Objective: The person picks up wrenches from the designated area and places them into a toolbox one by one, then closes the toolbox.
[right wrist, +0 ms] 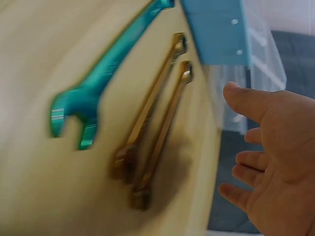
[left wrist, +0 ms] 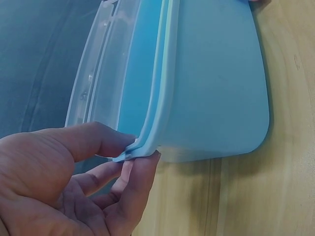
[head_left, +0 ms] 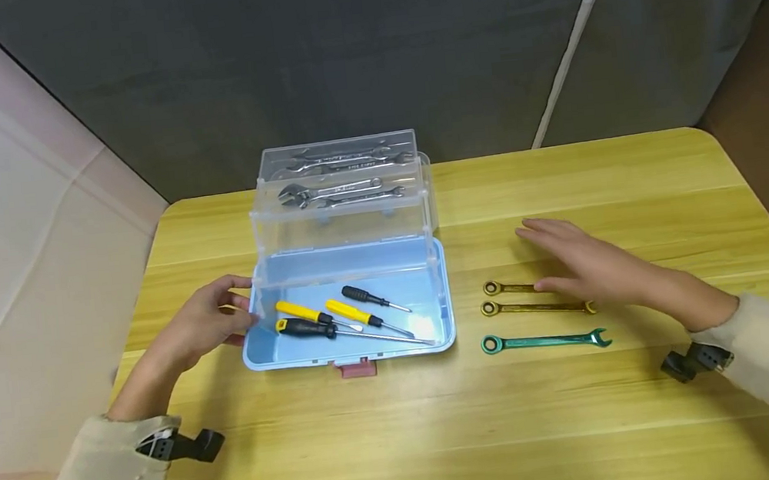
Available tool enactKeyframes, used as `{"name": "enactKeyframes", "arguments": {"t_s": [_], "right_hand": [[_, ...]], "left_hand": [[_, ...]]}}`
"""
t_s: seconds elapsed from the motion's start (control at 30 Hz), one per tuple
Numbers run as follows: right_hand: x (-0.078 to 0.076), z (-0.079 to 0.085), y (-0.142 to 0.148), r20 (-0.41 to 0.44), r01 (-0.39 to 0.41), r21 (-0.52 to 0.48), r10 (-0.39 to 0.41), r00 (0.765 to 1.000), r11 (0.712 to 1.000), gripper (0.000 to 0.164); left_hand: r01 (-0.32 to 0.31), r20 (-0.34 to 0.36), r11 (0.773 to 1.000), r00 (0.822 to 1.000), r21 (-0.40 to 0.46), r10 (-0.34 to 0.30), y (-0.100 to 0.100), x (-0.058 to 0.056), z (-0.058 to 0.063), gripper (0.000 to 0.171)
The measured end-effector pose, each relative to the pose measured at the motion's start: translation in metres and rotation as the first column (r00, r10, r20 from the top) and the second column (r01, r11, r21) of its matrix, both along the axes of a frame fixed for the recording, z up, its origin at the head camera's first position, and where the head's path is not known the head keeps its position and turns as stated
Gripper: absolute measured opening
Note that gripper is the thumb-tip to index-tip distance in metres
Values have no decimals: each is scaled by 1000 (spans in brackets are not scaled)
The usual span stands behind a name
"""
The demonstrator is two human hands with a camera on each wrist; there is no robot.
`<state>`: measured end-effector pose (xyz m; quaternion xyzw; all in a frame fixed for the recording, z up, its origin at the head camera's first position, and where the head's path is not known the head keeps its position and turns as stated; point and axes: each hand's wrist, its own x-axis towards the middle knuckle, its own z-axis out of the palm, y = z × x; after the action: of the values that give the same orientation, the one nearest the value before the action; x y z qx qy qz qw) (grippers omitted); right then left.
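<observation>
My left hand (head_left: 208,323) pinches the left rim of a light blue toolbox (head_left: 350,358), thumb on top and fingers beneath, as the left wrist view shows. Several screwdrivers with yellow or black handles, such as the large black one (head_left: 306,327), lie in the box. Above its back half, silver wrenches (head_left: 331,191) rest in raised clear trays (head_left: 341,217). My right hand (head_left: 588,263), fingers extended and holding nothing, hovers over two gold wrenches (head_left: 537,307), partly hiding the farther one. Nearer the front lies a green ratchet wrench (head_left: 543,341).
A wooden table (head_left: 404,439) carries everything. Dark grey cloth (head_left: 339,59) hangs behind it, with a pale curtain (head_left: 31,251) on the left and a brown surface (head_left: 767,95) on the right. A pink latch (head_left: 356,369) juts from the box's front.
</observation>
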<state>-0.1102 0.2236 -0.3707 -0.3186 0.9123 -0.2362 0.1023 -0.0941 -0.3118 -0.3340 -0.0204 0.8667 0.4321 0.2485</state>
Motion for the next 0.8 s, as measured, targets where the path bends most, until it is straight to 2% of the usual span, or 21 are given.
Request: {"name": "enactKeyframes", "arguments": {"t_s": [0.27, 0.5, 0.67, 0.8], "right_hand": [[7, -26, 20, 27, 58, -4, -58, 998, 998, 71], [11, -37, 31, 0, 85, 9, -85, 996, 996, 59], [14, -40, 36, -20, 115, 12, -115, 993, 993, 38], [13, -41, 37, -83, 123, 20, -121, 989, 992, 19]], "left_hand": [[2, 0, 1000, 1000, 12, -2, -1, -1, 0, 60], [2, 8, 1000, 1000, 15, -2, 1, -1, 1, 62], [-8, 18, 1000, 1000, 14, 7, 1, -1, 1, 62], [-8, 24, 1000, 1000, 8, 8, 0, 0, 0, 62]]}}
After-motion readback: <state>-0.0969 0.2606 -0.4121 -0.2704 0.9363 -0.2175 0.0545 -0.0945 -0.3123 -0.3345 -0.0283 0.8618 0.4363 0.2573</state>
